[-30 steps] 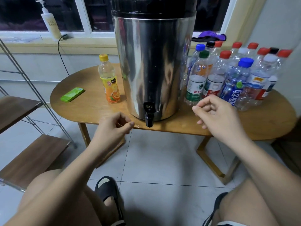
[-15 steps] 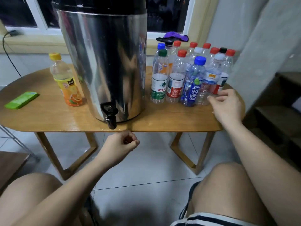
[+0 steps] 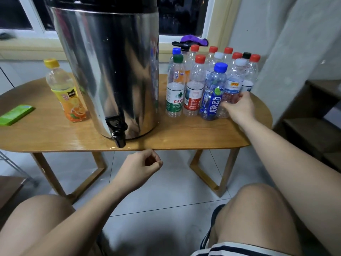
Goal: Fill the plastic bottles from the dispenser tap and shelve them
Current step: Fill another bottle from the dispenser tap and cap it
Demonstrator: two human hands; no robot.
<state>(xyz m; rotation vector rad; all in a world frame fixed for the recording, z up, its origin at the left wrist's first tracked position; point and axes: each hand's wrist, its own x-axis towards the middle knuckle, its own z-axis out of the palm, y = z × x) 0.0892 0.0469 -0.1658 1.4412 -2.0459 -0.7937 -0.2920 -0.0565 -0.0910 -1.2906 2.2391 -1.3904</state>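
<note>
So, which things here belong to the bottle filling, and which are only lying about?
Job: steel dispenser, its black tap, the group of capped bottles, the front white-capped bottle that the right hand grips.
Lying about: green packet, purple cloth.

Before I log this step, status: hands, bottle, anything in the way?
Left hand idle, empty, near tap. Right hand grips front white-capped bottle, on table. Blue-labelled bottle close beside it.
</note>
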